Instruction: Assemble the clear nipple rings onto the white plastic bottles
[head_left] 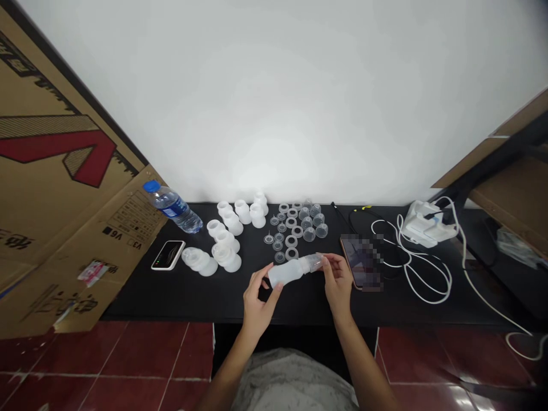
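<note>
A white baby bottle point(287, 273) lies tilted on its side in the air, low over the black table. My left hand point(259, 291) grips its base between thumb and fingers. At its other end, my right hand point(336, 277) pinches the clear cap point(314, 262) over the bottle's top. Just beyond are several clear ring collars point(291, 241), small nipples point(278, 245) and clear dome caps point(309, 234). Several open white bottles point(231, 222) stand to the left of these. Nearer on the left, capped bottles point(200, 261) rest on the table.
A water bottle point(175, 208) leans at the far left beside a large cardboard box point(77, 188). A white device point(168, 255) lies near it. To the right are a phone point(362, 262), white cables point(406, 268) and a white power strip point(429, 222).
</note>
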Motion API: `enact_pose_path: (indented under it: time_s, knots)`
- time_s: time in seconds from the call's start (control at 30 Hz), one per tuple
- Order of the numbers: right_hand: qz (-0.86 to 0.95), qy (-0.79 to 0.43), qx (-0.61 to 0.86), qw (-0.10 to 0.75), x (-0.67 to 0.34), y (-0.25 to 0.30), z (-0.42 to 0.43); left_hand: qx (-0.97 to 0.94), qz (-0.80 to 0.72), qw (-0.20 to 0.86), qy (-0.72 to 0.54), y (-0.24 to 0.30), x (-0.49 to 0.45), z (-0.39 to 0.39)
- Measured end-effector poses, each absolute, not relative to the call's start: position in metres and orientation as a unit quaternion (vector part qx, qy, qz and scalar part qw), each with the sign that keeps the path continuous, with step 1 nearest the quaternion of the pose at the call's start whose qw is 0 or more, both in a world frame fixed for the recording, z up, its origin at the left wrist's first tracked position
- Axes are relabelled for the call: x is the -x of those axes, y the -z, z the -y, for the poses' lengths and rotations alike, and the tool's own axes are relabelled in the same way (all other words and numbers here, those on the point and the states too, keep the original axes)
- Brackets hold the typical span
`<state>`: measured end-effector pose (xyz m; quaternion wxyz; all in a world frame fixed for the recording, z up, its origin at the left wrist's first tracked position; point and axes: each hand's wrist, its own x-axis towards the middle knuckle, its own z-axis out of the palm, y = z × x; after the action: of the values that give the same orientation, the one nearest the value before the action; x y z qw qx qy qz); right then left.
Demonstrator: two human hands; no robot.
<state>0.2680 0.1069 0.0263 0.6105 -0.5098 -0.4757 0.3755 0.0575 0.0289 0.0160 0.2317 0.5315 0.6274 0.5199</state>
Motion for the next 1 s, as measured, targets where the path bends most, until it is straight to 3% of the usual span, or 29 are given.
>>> enact_pose_path:
  time_s: [1.0]
  knots:
    - [0.531, -0.439, 0.412, 0.596, -0.267, -0.016, -0.109, -0.577, -0.589, 0.257, -0.504, -0.013, -0.058, -0.027]
